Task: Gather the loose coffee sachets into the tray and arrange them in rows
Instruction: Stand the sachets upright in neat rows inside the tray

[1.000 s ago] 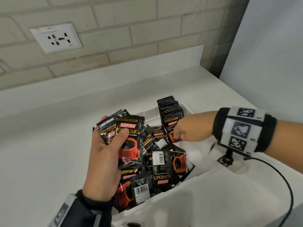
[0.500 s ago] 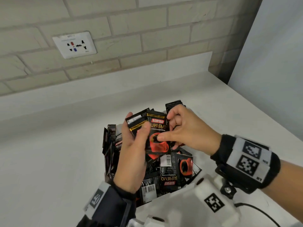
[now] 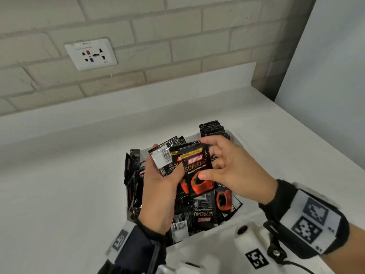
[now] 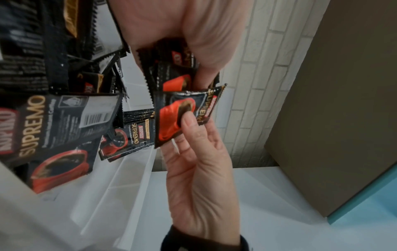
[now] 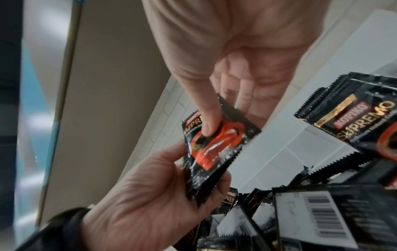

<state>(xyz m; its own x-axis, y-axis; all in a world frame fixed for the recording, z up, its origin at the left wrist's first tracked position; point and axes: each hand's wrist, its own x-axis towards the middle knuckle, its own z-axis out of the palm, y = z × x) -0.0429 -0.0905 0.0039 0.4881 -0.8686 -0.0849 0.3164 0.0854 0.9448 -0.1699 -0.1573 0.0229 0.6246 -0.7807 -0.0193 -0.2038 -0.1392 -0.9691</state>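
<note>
1. The white tray (image 3: 235, 138) stands on the white bench (image 3: 59, 175), and everything here is placed against it. Most sachets lie inside it in a loose heap (image 3: 203, 212); I see none lying out on the bench.
2. Above the tray's left half, the left hand (image 3: 158, 186) holds a small fan of sachets (image 3: 167, 161), fingers curled behind the fan and thumb clamped across its front.
3. Above the tray's middle, the top sachet (image 3: 198, 171) is pinched by the right hand (image 3: 233, 173), thumb on the printed cup and fingers behind.
4. At the tray's far right corner, a packed row of sachets (image 3: 212, 128) stands on edge.
5. The step in hand looks like squaring single sachets into the left-hand bundle. To do it well, I would turn each one face-front and same way up, line up the toothed edges, and keep the left thumb firm so the slippery foil does not fan out.
6. Then the bundle can go on edge beside the standing row, pressed close so nothing tips.
7. Readable on the top sachet: "KOPIKO" in red, "SUPREMO" in gold, "Premium Instant Coffee" beneath, over a red cup. A heap sachet shows the same words upside down; others show barcodes.
8. On the wall behind the tray, the socket plate (image 3: 90, 54) has a label too small to read.
</note>
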